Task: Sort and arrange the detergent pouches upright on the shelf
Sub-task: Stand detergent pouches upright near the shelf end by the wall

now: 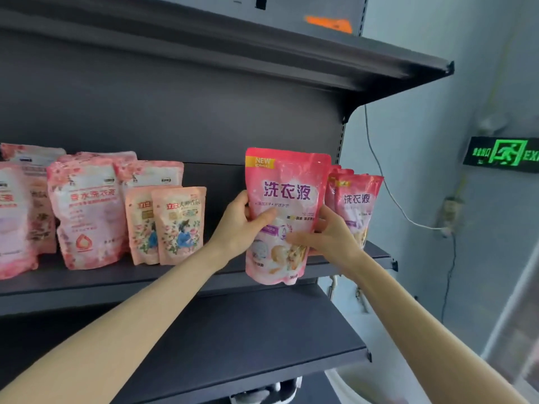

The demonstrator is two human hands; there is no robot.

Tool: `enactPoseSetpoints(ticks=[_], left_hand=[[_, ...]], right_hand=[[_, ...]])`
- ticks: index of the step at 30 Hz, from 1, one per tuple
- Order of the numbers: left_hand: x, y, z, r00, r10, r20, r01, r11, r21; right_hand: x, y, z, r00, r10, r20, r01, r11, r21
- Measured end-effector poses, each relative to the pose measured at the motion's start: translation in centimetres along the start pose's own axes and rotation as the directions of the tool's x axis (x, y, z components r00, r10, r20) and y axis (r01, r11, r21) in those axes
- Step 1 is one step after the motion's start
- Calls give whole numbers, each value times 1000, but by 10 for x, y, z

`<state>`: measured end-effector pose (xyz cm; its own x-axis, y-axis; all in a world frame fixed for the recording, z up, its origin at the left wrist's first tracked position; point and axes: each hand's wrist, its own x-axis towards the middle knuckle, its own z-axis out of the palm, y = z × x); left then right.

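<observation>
The left hand (242,225) and right hand (326,234) together grip one glossy pink plastic detergent pouch (285,196), upright before the dark grey metal shelf (116,282); matching pink pouches (357,205) stand at its three o'clock.

Front pouch (284,211): pink, purple lettering, upright, centre right, gripped at both sides, base below the shelf (116,278) edge.
Matching pouches (357,205): upright behind it, right end.
Peach pouches (178,225): 2, upright, centre left.
Floral pouches (86,211): upright, far left.

"NEW" and "洗衣液" on the held pouch (291,179) — "EX" on the green sign (501,154)
</observation>
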<state>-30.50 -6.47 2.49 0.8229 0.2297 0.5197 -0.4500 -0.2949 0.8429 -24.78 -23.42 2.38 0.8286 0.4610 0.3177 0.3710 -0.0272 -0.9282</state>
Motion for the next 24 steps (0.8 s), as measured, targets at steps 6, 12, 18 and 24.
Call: enactPoseSetpoints(ticks=[6, 12, 18, 24], left_hand=[[47, -39, 35, 998, -30, 52, 29, 999, 25], [84, -82, 55, 999, -51, 6, 51, 998, 23], [102, -108, 69, 996, -72, -46, 74, 996, 40], [101, -120, 80, 980, -119, -157, 127, 991, 41]], right_hand=[[43, 41, -38, 999, -29, -18, 28, 999, -21], [95, 84, -56, 998, -52, -32, 49, 995, -85], [127, 116, -67, 997, -76, 1, 76, 991, -106], [134, 135, -75, 994, -53, 96, 60, 996, -72]])
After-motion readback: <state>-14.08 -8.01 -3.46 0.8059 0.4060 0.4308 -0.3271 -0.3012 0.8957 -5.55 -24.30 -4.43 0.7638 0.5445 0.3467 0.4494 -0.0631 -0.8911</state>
